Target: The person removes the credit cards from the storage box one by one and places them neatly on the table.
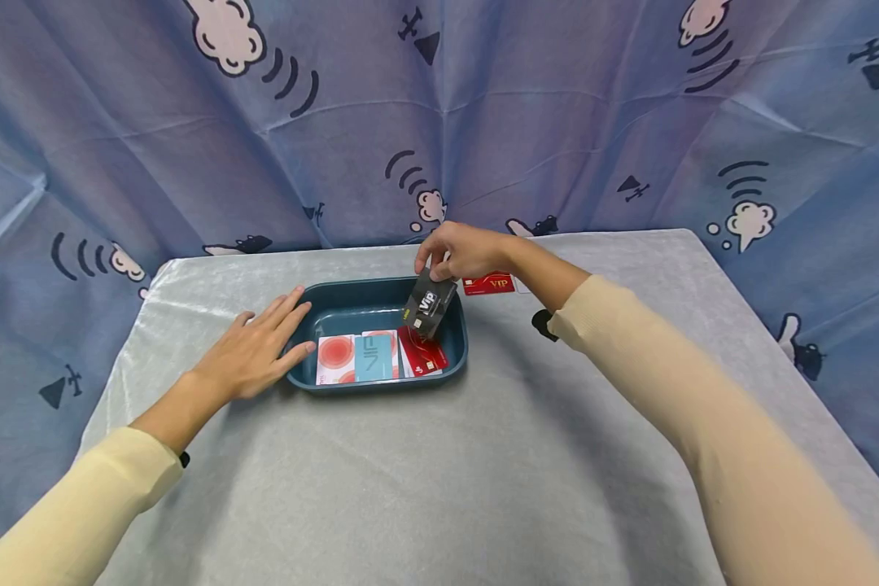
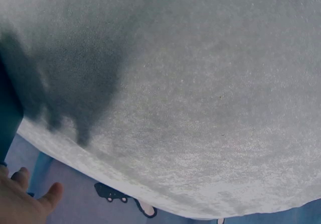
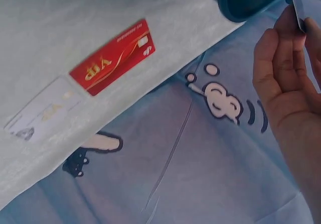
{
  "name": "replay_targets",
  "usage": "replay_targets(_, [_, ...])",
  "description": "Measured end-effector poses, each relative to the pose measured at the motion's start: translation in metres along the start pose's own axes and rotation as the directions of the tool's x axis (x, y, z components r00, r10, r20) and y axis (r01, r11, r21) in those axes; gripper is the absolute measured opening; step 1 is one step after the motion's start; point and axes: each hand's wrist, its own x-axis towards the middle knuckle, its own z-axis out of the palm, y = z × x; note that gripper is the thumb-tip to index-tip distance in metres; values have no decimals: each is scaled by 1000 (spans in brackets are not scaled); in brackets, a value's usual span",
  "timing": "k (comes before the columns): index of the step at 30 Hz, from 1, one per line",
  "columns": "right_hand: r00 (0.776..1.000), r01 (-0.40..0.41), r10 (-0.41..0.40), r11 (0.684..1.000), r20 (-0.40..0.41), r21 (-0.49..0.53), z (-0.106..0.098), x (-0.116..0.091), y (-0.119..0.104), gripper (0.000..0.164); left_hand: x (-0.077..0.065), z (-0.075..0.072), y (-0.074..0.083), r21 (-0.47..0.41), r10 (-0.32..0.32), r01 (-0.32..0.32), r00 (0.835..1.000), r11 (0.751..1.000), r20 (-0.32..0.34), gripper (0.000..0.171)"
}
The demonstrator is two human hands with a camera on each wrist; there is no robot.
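Note:
My right hand [image 1: 463, 251] pinches a black VIP card [image 1: 430, 303] by its upper end, tilted over the right part of a dark teal tray [image 1: 381, 389]. In the right wrist view the card [image 3: 297, 5] shows nearly edge-on between thumb and fingers. Inside the tray lie white cards with red circles [image 1: 335, 355], a light blue VIP card [image 1: 373, 359] and a red card [image 1: 423, 352], partly overlapping. Fingers spread and straight, my left hand [image 1: 252, 352] rests at the tray's left rim.
Behind the right forearm, a red VIP card [image 3: 114, 57] and a white VIP card [image 3: 45, 108] lie on the grey cloth-covered table [image 1: 410, 480], to the right of the tray. A blue patterned curtain [image 1: 527, 122] hangs along the table's back edge.

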Motion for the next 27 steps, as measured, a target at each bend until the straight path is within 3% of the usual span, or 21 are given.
replay_targets(15, [989, -106, 116, 989, -96, 99, -17, -22, 21, 18, 0, 2, -1, 1, -1, 1, 1000, 1000, -11, 74])
replay_targets(27, [972, -129, 149, 985, -180, 114, -30, -39, 46, 18, 0, 2, 0, 7, -2, 2, 1000, 1000, -9, 74])
